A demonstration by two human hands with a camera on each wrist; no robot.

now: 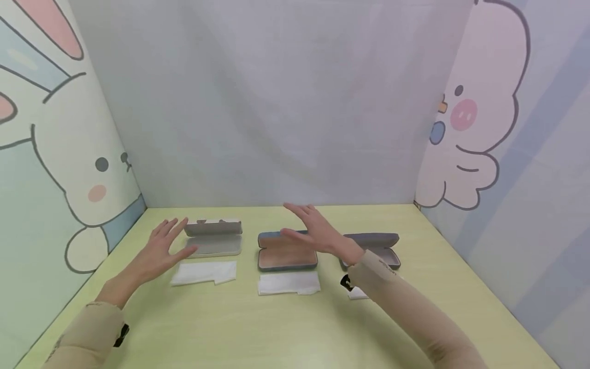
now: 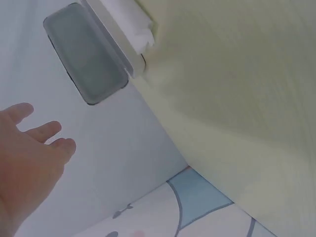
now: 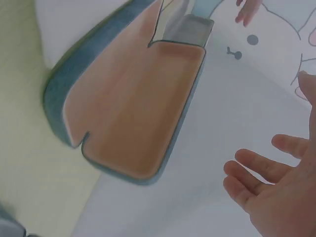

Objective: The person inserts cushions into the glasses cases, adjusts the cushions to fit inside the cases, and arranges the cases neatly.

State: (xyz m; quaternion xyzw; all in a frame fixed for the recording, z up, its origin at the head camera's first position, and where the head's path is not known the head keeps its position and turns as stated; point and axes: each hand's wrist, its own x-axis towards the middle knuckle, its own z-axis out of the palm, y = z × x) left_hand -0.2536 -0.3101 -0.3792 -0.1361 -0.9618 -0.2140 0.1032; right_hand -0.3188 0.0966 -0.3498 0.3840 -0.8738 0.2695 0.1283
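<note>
Three hinged glasses cases stand with lids raised in a row: a white one with grey lining [image 1: 214,246], a blue one with tan lining [image 1: 288,258], and a dark one with grey lining [image 1: 380,240]. My left hand [image 1: 159,253], fingers spread and holding nothing, is raised beside the white case. Over the blue case hovers my right hand [image 1: 320,233], also empty, its fingers extended and covering part of the lid. The right wrist view shows the blue case [image 3: 138,108] apart from the fingers [image 3: 261,165].
Folded white cloths lie before the cases: one on the left [image 1: 203,272], one in the middle [image 1: 289,283], and one on the right [image 1: 357,293], partly hidden by my right forearm. Fabric walls with cartoon animals enclose the pale yellow table [image 1: 230,328] on three sides.
</note>
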